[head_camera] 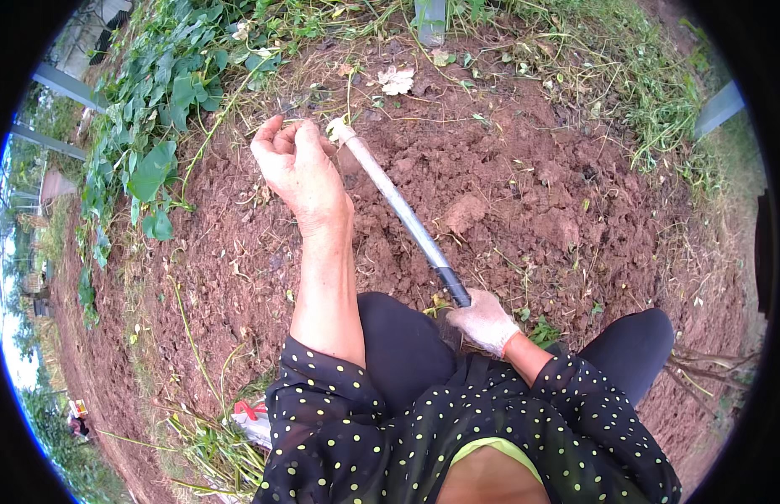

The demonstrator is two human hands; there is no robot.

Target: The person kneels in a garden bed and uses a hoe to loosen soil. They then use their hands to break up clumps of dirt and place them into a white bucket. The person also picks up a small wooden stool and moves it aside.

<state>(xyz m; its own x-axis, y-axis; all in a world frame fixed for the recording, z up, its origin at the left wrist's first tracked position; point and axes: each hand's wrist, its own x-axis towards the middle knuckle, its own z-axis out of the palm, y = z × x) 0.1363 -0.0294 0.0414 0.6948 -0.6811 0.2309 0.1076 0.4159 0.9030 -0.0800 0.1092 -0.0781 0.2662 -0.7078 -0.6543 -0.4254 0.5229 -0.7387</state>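
Observation:
My right hand (484, 320), in a pale knitted glove, grips the black end of a hoe-like tool's metal handle (406, 211). The handle slants up and to the left. Its far end is soil-stained, and a pale yellow-green scrap of plant (334, 129) sits there. The working head is partly hidden and blends with the reddish soil (529, 195). My bare left hand (302, 164) is raised just left of that end, fingers curled. A thin stem shows by its fingertips; whether they pinch it is unclear.
Leafy green vines (153, 164) spread at the upper left. Metal posts (430, 22) stand at the far edge. Cut weeds (648, 107) lie at the upper right. A stem pile (223, 453) and a red-and-white item (252, 417) lie at the lower left. Dry branches (711, 365) are at the right.

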